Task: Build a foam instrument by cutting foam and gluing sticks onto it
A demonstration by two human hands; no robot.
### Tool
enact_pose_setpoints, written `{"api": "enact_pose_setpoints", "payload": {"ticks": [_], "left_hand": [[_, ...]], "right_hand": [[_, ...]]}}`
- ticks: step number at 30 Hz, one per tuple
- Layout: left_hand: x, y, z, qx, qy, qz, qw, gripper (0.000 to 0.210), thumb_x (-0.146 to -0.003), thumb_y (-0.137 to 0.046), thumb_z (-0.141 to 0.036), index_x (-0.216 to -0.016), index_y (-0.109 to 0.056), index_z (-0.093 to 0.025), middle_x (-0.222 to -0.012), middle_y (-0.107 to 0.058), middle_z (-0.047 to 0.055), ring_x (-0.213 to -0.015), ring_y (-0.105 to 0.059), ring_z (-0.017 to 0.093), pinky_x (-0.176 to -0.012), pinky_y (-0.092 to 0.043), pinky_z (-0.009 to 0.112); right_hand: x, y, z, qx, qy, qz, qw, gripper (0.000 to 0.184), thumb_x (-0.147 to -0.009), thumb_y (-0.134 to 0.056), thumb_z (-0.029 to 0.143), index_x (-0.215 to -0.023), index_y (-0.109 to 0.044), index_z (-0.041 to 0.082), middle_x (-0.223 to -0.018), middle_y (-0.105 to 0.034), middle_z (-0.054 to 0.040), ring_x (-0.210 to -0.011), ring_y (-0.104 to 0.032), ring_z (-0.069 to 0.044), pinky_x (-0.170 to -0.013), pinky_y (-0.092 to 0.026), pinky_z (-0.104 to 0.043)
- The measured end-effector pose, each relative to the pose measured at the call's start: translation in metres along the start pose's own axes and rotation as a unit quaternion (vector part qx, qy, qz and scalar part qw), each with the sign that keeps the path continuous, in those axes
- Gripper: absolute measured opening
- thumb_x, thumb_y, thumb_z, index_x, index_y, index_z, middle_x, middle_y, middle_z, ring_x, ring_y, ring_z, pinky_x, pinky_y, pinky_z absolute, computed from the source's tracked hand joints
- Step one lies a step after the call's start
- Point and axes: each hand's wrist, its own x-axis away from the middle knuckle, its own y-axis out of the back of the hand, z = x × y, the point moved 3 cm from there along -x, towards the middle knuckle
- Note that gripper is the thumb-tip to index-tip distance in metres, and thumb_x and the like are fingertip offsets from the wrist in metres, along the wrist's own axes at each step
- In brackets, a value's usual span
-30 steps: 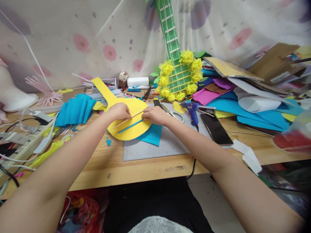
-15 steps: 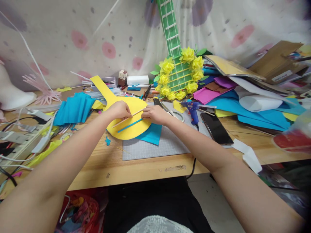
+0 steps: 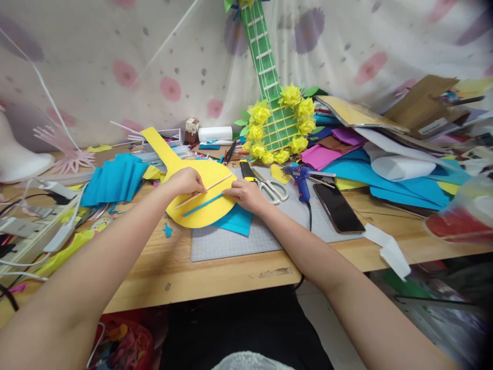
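Note:
A yellow banjo-shaped cutout [image 3: 210,169] with a round body and long neck lies on the table, its body partly over a cutting mat. Across its body run a thin wooden stick [image 3: 221,181] and, nearer me, a narrow blue strip [image 3: 201,206], roughly parallel. My left hand [image 3: 188,182] pinches the middle of the wooden stick against the yellow surface. At the blue strip's right end, my right hand [image 3: 245,195] has its fingertips closed on it. A sheet of blue paper [image 3: 239,221] sticks out from under the cutout.
Scissors [image 3: 275,187], a blue glue gun [image 3: 302,182] and a phone [image 3: 338,208] lie to the right on or by the grey mat [image 3: 227,249]. Behind stands a green paper guitar [image 3: 271,87] with yellow flowers. Coloured paper is piled right; a power strip [image 3: 26,231] lies left.
My right hand has moved from the wooden stick's right end down to the blue strip's end, baring the stick's tip. My left hand stays on the stick. The view has shifted slightly.

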Motion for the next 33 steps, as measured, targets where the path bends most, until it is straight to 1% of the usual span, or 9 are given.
{"api": "enact_pose_setpoints", "payload": {"ticks": [4, 13, 21, 23, 25, 27, 28, 30, 33], "left_hand": [[-0.001, -0.001, 0.0, 0.012, 0.003, 0.012, 1.0, 0.023, -0.058, -0.065, -0.04, -0.067, -0.069, -0.019, -0.063, -0.068, 0.001, -0.059, -0.059, 0.013, -0.052, -0.039, 0.02], [0.001, 0.0, -0.002, 0.015, 0.009, 0.012, 1.0, 0.021, -0.059, -0.064, -0.038, -0.066, -0.069, -0.019, -0.062, -0.067, 0.002, -0.06, -0.06, 0.014, -0.052, -0.04, 0.021], [0.002, 0.001, -0.003, 0.024, 0.018, 0.018, 0.999, 0.018, -0.059, -0.065, -0.036, -0.064, -0.068, -0.019, -0.062, -0.067, 0.001, -0.059, -0.059, 0.013, -0.049, -0.039, 0.02], [0.002, 0.001, -0.003, 0.025, 0.015, 0.019, 0.999, 0.018, -0.059, -0.065, -0.035, -0.065, -0.068, -0.018, -0.062, -0.067, 0.001, -0.059, -0.059, 0.013, -0.05, -0.039, 0.019], [0.002, 0.001, -0.003, 0.025, 0.013, 0.022, 0.999, 0.019, -0.058, -0.065, -0.035, -0.066, -0.068, -0.018, -0.061, -0.067, 0.001, -0.059, -0.06, 0.013, -0.051, -0.04, 0.019], [0.001, 0.001, -0.003, 0.021, 0.012, 0.026, 0.999, 0.019, -0.058, -0.065, -0.035, -0.066, -0.068, -0.018, -0.06, -0.066, 0.001, -0.058, -0.06, 0.013, -0.051, -0.04, 0.018], [0.001, 0.001, -0.004, 0.017, 0.011, 0.027, 0.999, 0.019, -0.058, -0.065, -0.035, -0.066, -0.068, -0.018, -0.06, -0.066, 0.001, -0.058, -0.06, 0.013, -0.051, -0.04, 0.018], [0.002, 0.002, -0.005, 0.006, 0.009, 0.025, 1.0, 0.02, -0.058, -0.065, -0.035, -0.067, -0.068, -0.017, -0.06, -0.066, 0.001, -0.058, -0.06, 0.013, -0.051, -0.039, 0.019], [0.003, 0.003, -0.007, -0.008, 0.012, 0.019, 1.0, 0.02, -0.06, -0.063, -0.035, -0.069, -0.069, -0.017, -0.061, -0.066, 0.001, -0.06, -0.06, 0.013, -0.052, -0.039, 0.019]], "right_hand": [[0.001, -0.002, -0.001, -0.006, -0.009, 0.0, 1.0, 0.026, -0.087, -0.044, 0.023, -0.099, -0.067, 0.026, -0.073, -0.056, -0.0045, -0.078, -0.048, -0.015, -0.061, -0.029, -0.025], [0.001, -0.001, 0.0, -0.012, -0.008, -0.013, 1.0, 0.027, -0.088, -0.043, 0.025, -0.1, -0.067, 0.024, -0.071, -0.056, -0.0043, -0.076, -0.049, -0.015, -0.061, -0.03, -0.025], [0.002, 0.004, 0.003, -0.035, -0.022, -0.013, 0.999, 0.026, -0.087, -0.044, 0.027, -0.099, -0.066, 0.021, -0.077, -0.06, -0.0054, -0.077, -0.051, -0.015, -0.064, -0.033, -0.025], [0.0, 0.008, -0.001, -0.055, -0.037, -0.036, 0.997, 0.025, -0.086, -0.046, 0.028, -0.096, -0.067, 0.02, -0.079, -0.061, -0.0055, -0.078, -0.052, -0.015, -0.065, -0.035, -0.025], [-0.004, 0.012, -0.008, -0.081, -0.069, -0.068, 0.992, 0.023, -0.085, -0.048, 0.029, -0.093, -0.067, 0.019, -0.08, -0.061, -0.0051, -0.078, -0.053, -0.014, -0.067, -0.037, -0.024], [-0.011, 0.017, -0.019, -0.1, -0.106, -0.084, 0.986, 0.021, -0.084, -0.05, 0.028, -0.09, -0.068, 0.019, -0.081, -0.061, -0.0045, -0.078, -0.054, -0.014, -0.068, -0.038, -0.024], [-0.016, 0.018, -0.024, -0.104, -0.119, -0.079, 0.984, 0.02, -0.083, -0.051, 0.027, -0.09, -0.068, 0.019, -0.082, -0.061, -0.0043, -0.078, -0.054, -0.014, -0.068, -0.038, -0.024], [-0.027, 0.019, -0.032, -0.096, -0.127, -0.045, 0.986, 0.019, -0.08, -0.054, 0.025, -0.092, -0.068, 0.02, -0.087, -0.062, -0.0039, -0.08, -0.055, -0.014, -0.068, -0.038, -0.024], [-0.041, 0.018, -0.039, -0.068, -0.104, 0.016, 0.992, 0.019, -0.078, -0.056, 0.026, -0.093, -0.069, 0.023, -0.093, -0.061, -0.0033, -0.087, -0.055, -0.016, -0.068, -0.038, -0.024]]}}
